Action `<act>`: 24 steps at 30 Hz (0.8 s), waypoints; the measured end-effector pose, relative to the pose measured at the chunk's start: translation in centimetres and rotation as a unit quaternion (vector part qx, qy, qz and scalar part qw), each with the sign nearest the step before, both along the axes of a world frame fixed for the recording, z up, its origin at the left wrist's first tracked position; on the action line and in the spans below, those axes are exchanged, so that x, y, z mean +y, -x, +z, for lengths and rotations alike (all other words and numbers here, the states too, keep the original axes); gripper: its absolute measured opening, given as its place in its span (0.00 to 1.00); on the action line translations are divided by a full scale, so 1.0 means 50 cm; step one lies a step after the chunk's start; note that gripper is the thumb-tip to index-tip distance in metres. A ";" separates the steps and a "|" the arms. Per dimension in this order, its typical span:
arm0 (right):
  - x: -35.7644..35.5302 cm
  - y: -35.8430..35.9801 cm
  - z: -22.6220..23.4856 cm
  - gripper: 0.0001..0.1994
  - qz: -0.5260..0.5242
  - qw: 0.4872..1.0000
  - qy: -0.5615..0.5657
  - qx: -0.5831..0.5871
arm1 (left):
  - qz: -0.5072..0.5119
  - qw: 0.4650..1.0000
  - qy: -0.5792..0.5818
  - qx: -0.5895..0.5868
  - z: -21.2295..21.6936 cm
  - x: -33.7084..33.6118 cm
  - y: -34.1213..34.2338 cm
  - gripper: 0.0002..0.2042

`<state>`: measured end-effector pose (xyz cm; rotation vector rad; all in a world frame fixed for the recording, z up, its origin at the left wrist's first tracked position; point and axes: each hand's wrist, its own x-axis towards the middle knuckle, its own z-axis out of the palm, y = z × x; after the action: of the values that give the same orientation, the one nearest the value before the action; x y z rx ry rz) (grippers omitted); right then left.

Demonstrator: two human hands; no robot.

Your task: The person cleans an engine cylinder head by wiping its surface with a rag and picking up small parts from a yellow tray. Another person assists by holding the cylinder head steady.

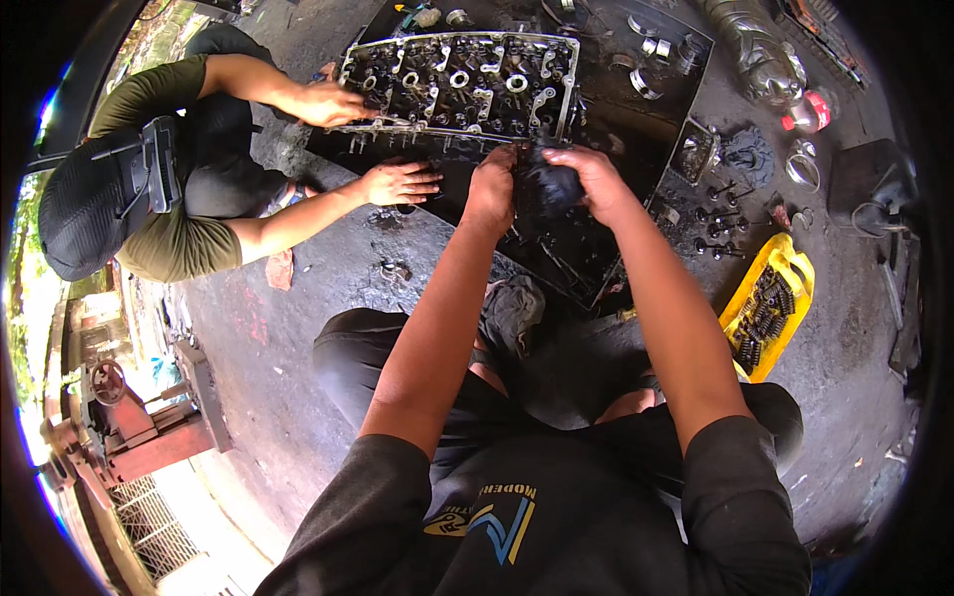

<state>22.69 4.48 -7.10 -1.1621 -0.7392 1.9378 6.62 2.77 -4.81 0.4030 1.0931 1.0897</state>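
Observation:
A large metal cylinder head [459, 83] with rows of round openings lies on a dark oily tray [636, 129] in front of me. At its near right corner my left hand [493, 189] is closed, its fingers curled around something dark that I cannot make out. My right hand [594, 183] is closed on a black rag-like bundle [556, 187], blurred and right beside my left hand. Across to the left, a co-worker's one hand [336, 103] is at the cylinder head's left edge. That person's other hand [399, 184] rests lower, with fingers stretched out over the tray.
A yellow container [801, 280] of coil springs stands at the right. Several engine valves [723, 221], a grey-blue cloth [747, 157] and a red-labelled bottle [811, 111] lie on the floor. Metal rings [644, 85] sit at the tray's far side. A grey rag [513, 314] lies near my legs.

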 end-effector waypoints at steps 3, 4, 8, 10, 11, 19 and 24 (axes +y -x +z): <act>-0.006 0.043 -0.024 0.15 0.033 0.968 -0.160 -0.189 | 0.043 0.998 0.023 -0.034 -0.024 -0.014 -0.017 0.13; -0.010 0.053 -0.030 0.17 0.052 0.936 -0.218 -0.273 | 0.044 0.996 0.055 -0.060 -0.036 -0.018 -0.021 0.14; -0.022 0.083 -0.029 0.16 0.127 0.836 -0.248 -0.473 | -0.010 0.995 0.058 -0.085 -0.068 0.009 0.023 0.11; -0.038 0.085 -0.019 0.16 0.076 0.861 -0.212 -0.457 | 0.016 0.995 0.098 0.017 -0.080 0.026 0.030 0.08; -0.042 0.083 -0.014 0.17 0.141 0.857 -0.148 -0.473 | 0.042 0.994 0.104 0.011 -0.079 0.034 0.038 0.08; -0.094 0.012 -0.063 0.33 0.286 0.760 -0.172 -0.558 | 0.123 0.986 0.065 0.096 -0.066 0.034 0.050 0.11; -0.001 -0.006 0.000 0.29 0.306 0.798 -0.221 -0.469 | 0.101 0.988 0.112 -0.029 -0.050 0.031 -0.001 0.11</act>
<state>22.99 4.45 -7.09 -1.6829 -2.1923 1.3591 6.68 4.31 -7.32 0.0830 1.2087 1.1349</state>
